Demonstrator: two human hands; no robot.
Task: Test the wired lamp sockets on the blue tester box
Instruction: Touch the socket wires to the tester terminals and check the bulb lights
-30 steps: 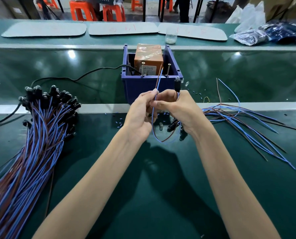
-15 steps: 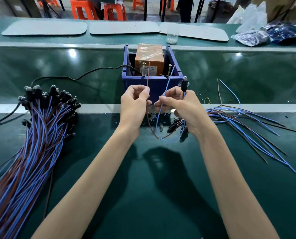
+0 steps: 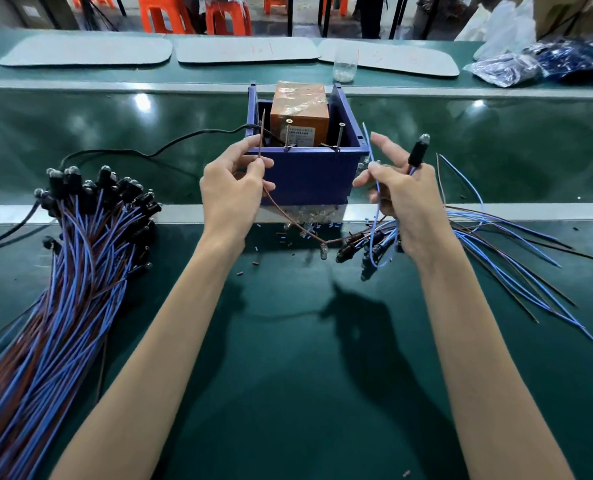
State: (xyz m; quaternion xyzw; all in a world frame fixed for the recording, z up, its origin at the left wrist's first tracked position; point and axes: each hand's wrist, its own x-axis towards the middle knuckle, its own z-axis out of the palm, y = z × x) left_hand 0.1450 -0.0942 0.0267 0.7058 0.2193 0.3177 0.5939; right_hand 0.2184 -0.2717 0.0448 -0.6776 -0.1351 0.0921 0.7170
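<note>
The blue tester box [image 3: 309, 178] stands on the conveyor's near rail, with an orange block [image 3: 300, 110] and two upright metal pins [image 3: 340, 136] inside. My left hand [image 3: 232, 195] pinches a brown wire [image 3: 261, 133] whose end points up in front of the box's left corner. My right hand [image 3: 404, 199] holds a black lamp socket [image 3: 417, 152] with a clear bulb upright, and pinches its blue wire [image 3: 371, 150] right of the box. Both wires loop down between my hands.
A big bundle of wired sockets [image 3: 80, 216] lies at the left. Loose blue and brown wired sockets [image 3: 496, 244] fan out at the right. Small bulbs [image 3: 309, 220] and bits lie under the box. A black power cable [image 3: 170, 143] runs left. A plastic cup [image 3: 345, 69] stands behind.
My hands have moved apart, spreading the brown wire left and the blue wire right. The socket in my right hand has risen and tilted right.
</note>
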